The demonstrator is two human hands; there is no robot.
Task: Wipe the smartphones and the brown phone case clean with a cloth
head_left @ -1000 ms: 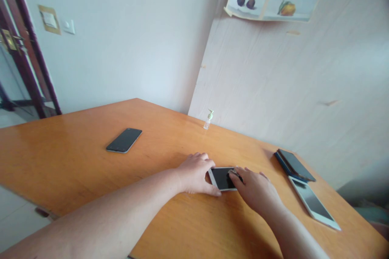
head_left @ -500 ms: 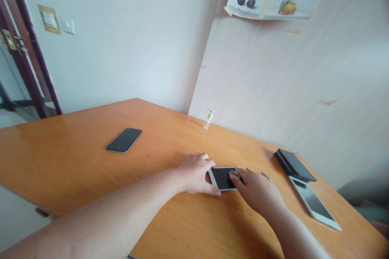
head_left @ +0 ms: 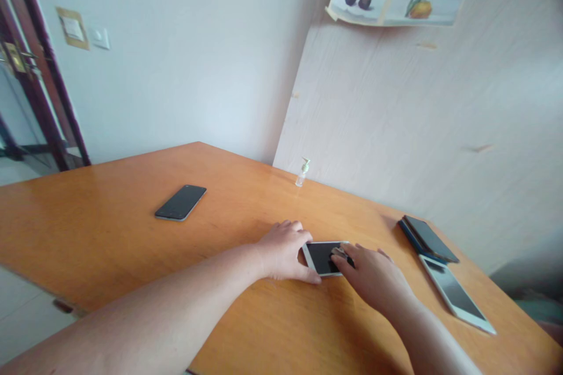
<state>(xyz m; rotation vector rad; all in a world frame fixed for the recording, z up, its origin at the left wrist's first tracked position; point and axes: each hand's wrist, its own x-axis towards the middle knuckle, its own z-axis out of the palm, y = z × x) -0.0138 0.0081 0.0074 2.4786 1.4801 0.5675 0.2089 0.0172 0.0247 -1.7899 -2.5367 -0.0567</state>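
A white-framed smartphone (head_left: 322, 256) lies flat on the wooden table, its dark screen facing up. My left hand (head_left: 285, 252) grips the phone's left end, thumb along the near edge and fingers at the far edge. Over the right part of the screen, my right hand (head_left: 367, 269) has its fingers closed on a small, pale grey cloth (head_left: 339, 252), pressed against the glass. Most of the cloth and the phone's right end are hidden under the fingers.
A black phone (head_left: 181, 203) lies to the left. Behind my hands stands a small clear pump bottle (head_left: 301, 173). On the right are a white tablet (head_left: 456, 294) and a dark device in a case (head_left: 428, 239). Walls border the table's far edges (head_left: 199, 142).
Almost nothing differs. Both hands keep their places on the phone, and the view has shifted very slightly.
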